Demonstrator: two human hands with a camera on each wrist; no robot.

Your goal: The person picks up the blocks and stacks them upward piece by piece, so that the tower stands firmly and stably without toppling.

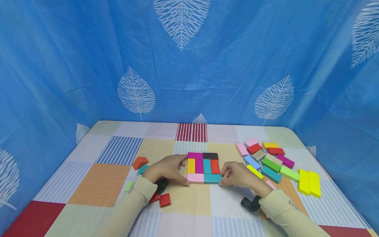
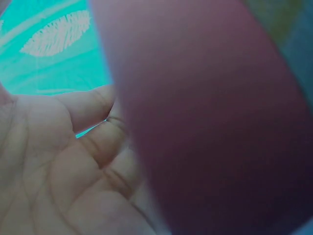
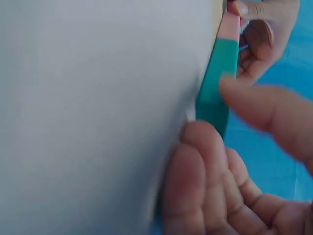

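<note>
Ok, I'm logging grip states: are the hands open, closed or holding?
Left hand: open, at the left side of the block arrangement.
Right hand: at the right end of the front teal block; can't tell if gripping.

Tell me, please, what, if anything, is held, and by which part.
The left hand is at the left end of the front pink block, the right hand at the right end of the front teal block; whether either grips is unclear.

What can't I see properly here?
Head view: part of one red block, behind the left arm.
Head view: part of a pink block, behind the right arm.
Left wrist view: the left grip's fingertips, behind a blurred shape.
Right wrist view: part of a teal block, behind the right grip.
</note>
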